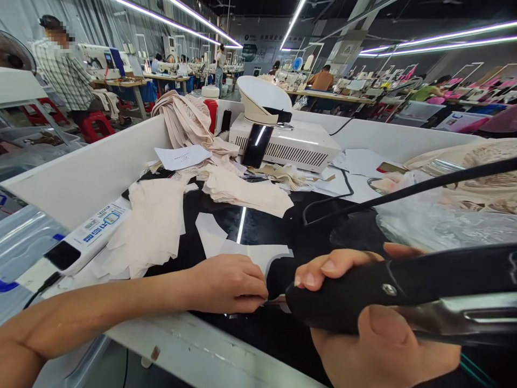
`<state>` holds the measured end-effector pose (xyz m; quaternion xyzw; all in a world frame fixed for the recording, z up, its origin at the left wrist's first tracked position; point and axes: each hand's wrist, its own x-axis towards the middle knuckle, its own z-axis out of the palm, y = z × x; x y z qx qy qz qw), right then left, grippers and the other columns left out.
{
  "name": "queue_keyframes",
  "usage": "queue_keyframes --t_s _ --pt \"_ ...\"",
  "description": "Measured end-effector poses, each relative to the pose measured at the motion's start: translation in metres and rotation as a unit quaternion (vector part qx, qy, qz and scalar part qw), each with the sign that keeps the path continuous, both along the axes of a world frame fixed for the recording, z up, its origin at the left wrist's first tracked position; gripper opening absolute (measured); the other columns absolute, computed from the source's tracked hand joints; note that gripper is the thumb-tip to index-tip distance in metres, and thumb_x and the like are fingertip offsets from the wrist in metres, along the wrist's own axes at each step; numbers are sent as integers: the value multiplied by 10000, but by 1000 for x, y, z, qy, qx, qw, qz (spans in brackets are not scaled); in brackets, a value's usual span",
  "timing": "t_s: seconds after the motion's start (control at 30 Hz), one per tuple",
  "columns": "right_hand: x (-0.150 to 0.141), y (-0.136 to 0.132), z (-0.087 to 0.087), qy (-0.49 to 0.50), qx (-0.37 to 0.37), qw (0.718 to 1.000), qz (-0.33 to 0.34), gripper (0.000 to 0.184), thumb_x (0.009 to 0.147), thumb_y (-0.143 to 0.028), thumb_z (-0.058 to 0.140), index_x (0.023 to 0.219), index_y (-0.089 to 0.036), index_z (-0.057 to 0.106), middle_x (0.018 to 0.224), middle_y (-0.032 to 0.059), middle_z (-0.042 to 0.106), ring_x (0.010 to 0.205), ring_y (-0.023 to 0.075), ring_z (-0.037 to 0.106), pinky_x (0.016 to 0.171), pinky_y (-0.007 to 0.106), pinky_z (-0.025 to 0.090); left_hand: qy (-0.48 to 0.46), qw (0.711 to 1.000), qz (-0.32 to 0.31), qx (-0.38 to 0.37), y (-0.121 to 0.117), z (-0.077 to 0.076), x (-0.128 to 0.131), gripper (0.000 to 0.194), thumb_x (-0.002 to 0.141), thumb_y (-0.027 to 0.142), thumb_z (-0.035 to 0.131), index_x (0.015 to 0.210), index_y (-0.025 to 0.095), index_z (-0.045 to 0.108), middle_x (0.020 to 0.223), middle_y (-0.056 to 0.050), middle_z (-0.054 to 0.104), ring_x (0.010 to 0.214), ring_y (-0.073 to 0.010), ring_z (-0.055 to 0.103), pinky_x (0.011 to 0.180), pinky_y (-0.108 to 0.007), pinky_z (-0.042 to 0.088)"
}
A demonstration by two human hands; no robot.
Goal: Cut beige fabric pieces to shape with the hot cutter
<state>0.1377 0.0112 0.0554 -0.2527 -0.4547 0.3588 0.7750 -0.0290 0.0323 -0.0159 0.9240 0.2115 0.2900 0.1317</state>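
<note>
The left grip, hold unclear, could be poked if the tool beside it, held in the right grip, slips.

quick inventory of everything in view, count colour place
Handheld tool: 1, black, lower right
Worktable: 1, black and white, centre
Fabric stacks: several, pale pink, worktable
Fabric bundles: 2, beige, worktable's far left and right
Papers: several, white, worktable
Vented box: 1, white, worktable's back
Round-topped object: 1, white, on vented box
Phone: 1, black, before vented box
Labelled device: 1, white, left
Plastic bag: at least 1, clear, right
Sewing machines: several, mostly white, background
Co-workers: several, varied clothing, background
Light strips: several, white, overhead
Left hand: 1, bare, near tool's tip
Right hand: 1, bare, around tool
</note>
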Motion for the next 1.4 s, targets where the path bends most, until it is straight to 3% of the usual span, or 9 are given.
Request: queue_keyframes --t_s 0.27,0.43,0.53,0.7,0.9,1.07,1.4 --pt "2 0 -2 -6 -7 1000 -9 470 732 -369 959 1117 -275 708 711 -59 720 486 183 611 440 330 583 0 1000 -2 -1 1 0 0 68 1016 135 714 972 160 759 968 -24 804 884 -191 734 860 -299 548" --pt "2 -2 -1 -24 -6 999 -21 444 757 -386 924 1118 -279 688 707 -58 691 488 190 614 435 332 551 11 1000 -1 -4 1 8 -2 191 1123 174 576 1052 147 752 1026 -45 803 940 -198 735 878 -295 548" --pt "1 -2 0 -26 -6 999 -21 448 751 -384 927 1106 -275 679 707 -57 693 480 190 615 424 324 536 25 1000 14 -6 3 8 -2 166 1127 196 592 1080 146 743 1038 -43 801 954 -203 736 895 -292 549" --pt "0 -1 0 -20 -5 1000 -20 459 743 -385 944 1101 -263 684 702 -58 708 478 186 605 443 337 564 16 999 27 44 4 5 0 15 1038 138 721 1027 131 728 1029 -64 771 956 -209 728 908 -289 550" --pt "1 -2 0 -26 -1 999 -20 444 763 -387 920 1113 -264 675 713 -51 702 480 188 605 428 334 544 24 997 -15 71 5 9 -3 183 1031 -2 617 1008 153 711 1081 -52 784 983 -185 720 940 -287 540" --pt "0 -2 1 -27 -14 999 -24 432 762 -385 909 1102 -272 669 706 -55 687 484 189 604 437 337 544 60 995 -33 76 4 9 -7 156 1028 21 655 1036 157 732 1106 -48 798 978 -190 738 934 -296 554" --pt "-1 -3 2 -16 -22 999 -28 445 731 -379 934 1084 -270 686 697 -53 693 483 187 591 415 311 505 101 983 -34 149 2 10 -20 248 1129 101 524 1210 135 756 1174 -75 811 1102 -197 744 1056 -291 568"
